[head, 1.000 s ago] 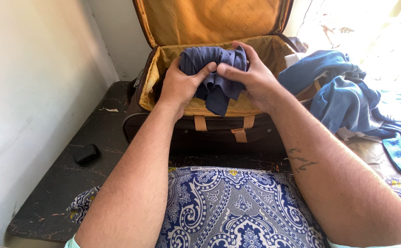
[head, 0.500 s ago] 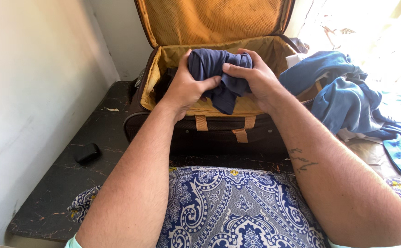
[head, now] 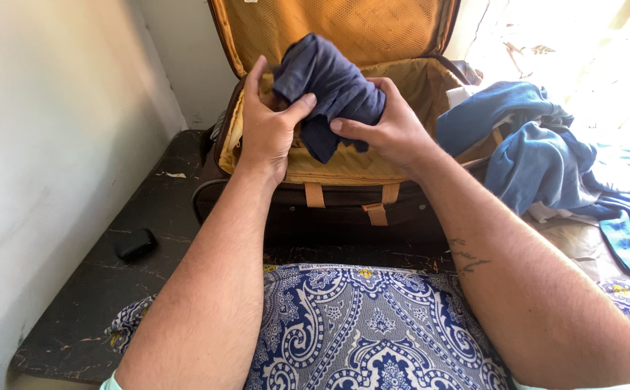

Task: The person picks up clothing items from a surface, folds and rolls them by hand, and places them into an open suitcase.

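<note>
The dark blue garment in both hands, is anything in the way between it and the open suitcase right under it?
Nothing visible. The left hand and right hand hold the dark blue garment directly above the suitcase, whose lid is open; the yellow lining showing below looks bare.

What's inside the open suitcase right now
Mostly bare mustard-yellow lining shows inside the suitcase. The dark blue garment, bunched in the left hand and right hand, covers the interior's middle, so anything beneath can't be seen.

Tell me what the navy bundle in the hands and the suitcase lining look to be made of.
Navy bundle: soft matte knit fabric, probably cotton; it folds limply. Suitcase lining: mustard woven synthetic, likely nylon, with a slight sheen; the lid panel looks like mesh.
</note>
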